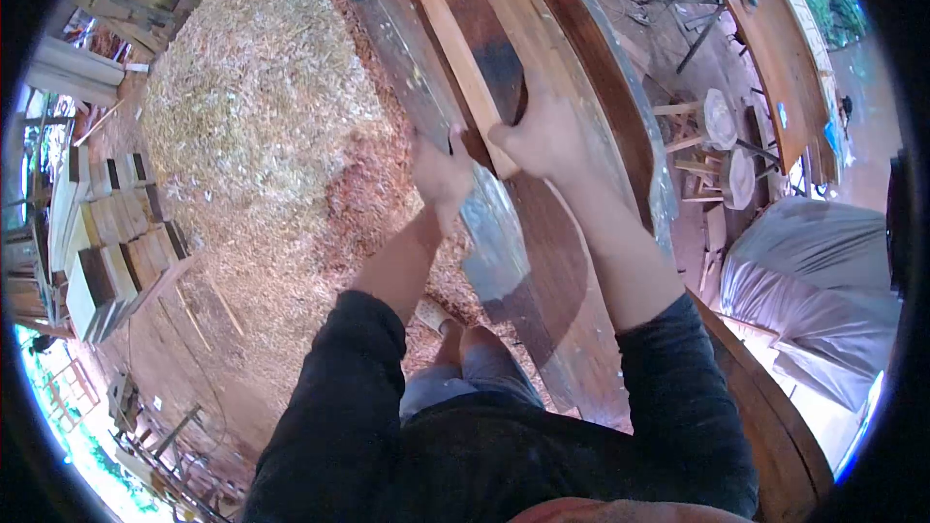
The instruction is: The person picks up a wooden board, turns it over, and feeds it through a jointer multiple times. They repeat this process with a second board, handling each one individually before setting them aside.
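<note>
A long, pale wooden strip (455, 48) lies lengthwise on a long, worn machine bed (504, 242) in front of me. My right hand (542, 140) grips the strip's near end, with the thumb on top and the fingers along its right side, partly hidden. To the left, my left hand (444, 174) is at the bed's left edge, thumb raised apart from the fingers and nothing seen in it. Its fingertips are somewhat blurred. Beside the strip runs a dark reddish board (475, 10).
A big heap of wood shavings (262, 87) covers the floor at left. Stacked wooden blocks (116, 232) stand beyond it. On the right are stools with round wood-slice tops (719, 119), a long wooden slab (790, 58) and a grey cover sheet (814, 281).
</note>
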A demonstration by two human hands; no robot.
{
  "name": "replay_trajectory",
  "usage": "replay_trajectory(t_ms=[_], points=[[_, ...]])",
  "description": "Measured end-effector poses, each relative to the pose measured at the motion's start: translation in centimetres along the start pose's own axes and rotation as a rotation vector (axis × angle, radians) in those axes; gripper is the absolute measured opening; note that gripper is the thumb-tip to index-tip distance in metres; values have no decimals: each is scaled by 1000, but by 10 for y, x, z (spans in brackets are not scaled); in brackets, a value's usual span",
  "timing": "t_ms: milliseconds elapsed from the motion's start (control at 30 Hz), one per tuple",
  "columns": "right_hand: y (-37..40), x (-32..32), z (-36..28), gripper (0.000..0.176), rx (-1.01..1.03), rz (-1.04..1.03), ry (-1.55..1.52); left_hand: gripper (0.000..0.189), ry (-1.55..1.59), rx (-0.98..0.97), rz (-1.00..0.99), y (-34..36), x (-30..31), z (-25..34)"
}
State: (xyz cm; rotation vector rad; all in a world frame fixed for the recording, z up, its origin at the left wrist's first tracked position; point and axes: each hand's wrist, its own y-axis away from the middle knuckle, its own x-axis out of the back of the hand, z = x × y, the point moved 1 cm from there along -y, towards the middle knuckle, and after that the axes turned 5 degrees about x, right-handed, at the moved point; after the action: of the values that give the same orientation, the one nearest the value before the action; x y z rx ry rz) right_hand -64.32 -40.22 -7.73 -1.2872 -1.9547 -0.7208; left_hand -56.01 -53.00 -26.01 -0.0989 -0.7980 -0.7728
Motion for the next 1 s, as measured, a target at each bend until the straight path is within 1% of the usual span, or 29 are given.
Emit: replay_trajectory(t_ms=[67,100,200,233,333,367,400,467,500,533,600,633,667,700,733,767,800,900,1000], points=[[-49,-4,-17,85,-27,-51,-9,85,34,-13,-2,2,1,2],[-70,-12,-19,85,-5,5,63,85,48,-15,0,3,2,1],[-133,-22,-34,86,-16,-20,21,86,60,59,-107,2,17,15],[-153,-28,-36,86,1,-5,29,88,46,50,-101,3,20,19],[-216,-43,-41,86,70,54,55,90,25,52,-119,2,11,4],[-237,-48,-43,86,97,76,60,84,124,89,-165,1,13,8],[-254,-52,-42,86,121,95,66,84,144,95,-202,2,17,9],[-289,-54,-51,84,112,62,117,84,186,110,-270,-2,27,18],[-306,-53,-58,83,108,49,142,84,209,156,-311,-7,28,21],[-319,-51,-65,80,85,51,136,84,229,206,-355,-8,29,22],[-344,-48,-79,75,42,49,128,87,166,204,-347,-4,25,14],[-358,-50,-80,72,64,76,108,91,84,146,-297,1,16,1],[-373,-53,-82,70,68,75,108,94,0,87,-247,-1,15,2],[-387,-55,-83,69,71,78,107,96,183,68,-281,-2,17,1],[-398,-55,-85,68,71,84,104,96,175,113,-307,-3,20,7],[-409,-54,-90,62,93,65,77,95,167,156,-330,-3,23,11],[-418,-54,-93,62,84,65,80,95,157,199,-357,-1,24,12],[-449,-57,-100,61,85,67,81,95,67,105,-323,5,16,-4],[-481,-57,-102,63,114,65,67,95,197,136,-368,0,20,-1]])
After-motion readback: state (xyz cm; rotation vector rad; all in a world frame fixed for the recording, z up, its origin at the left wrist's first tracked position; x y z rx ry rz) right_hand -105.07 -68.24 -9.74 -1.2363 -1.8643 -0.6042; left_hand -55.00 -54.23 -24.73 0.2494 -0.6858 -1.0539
